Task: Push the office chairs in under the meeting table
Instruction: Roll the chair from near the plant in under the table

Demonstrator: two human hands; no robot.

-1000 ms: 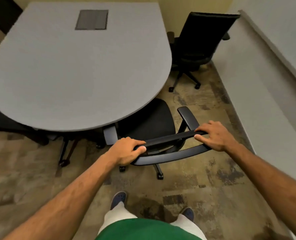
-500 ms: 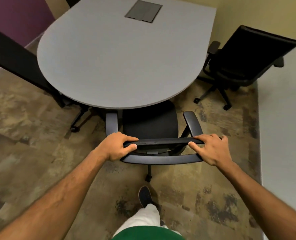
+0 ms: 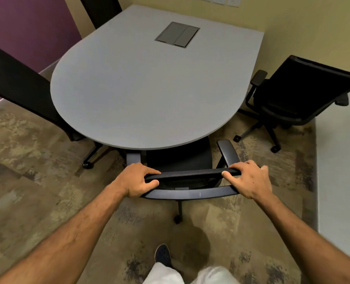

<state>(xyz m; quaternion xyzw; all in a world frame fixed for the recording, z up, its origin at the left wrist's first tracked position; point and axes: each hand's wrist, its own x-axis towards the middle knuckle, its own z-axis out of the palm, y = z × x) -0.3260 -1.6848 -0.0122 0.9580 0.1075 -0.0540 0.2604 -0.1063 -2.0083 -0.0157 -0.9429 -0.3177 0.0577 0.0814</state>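
Observation:
A black office chair [image 3: 180, 160] stands at the rounded near end of the grey meeting table [image 3: 149, 89], its seat partly under the tabletop. My left hand [image 3: 136, 180] grips the left end of its backrest top. My right hand [image 3: 248, 179] holds the right end, fingers curled over the rail. A second black chair [image 3: 293, 99] stands out from the table on the right, turned at an angle. A third black chair [image 3: 20, 87] sits at the table's left side, its seat hidden under the top.
A white wall [image 3: 340, 160] runs close along the right. A purple wall [image 3: 22, 27] is at the far left and a yellow wall behind the table. A grey cable hatch [image 3: 177, 34] is set in the tabletop. My shoe [image 3: 163, 255] is on the patterned carpet.
The chair has rolled further in and now sits square to the table's end. My view has swung left and risen, so the left chair and purple wall show.

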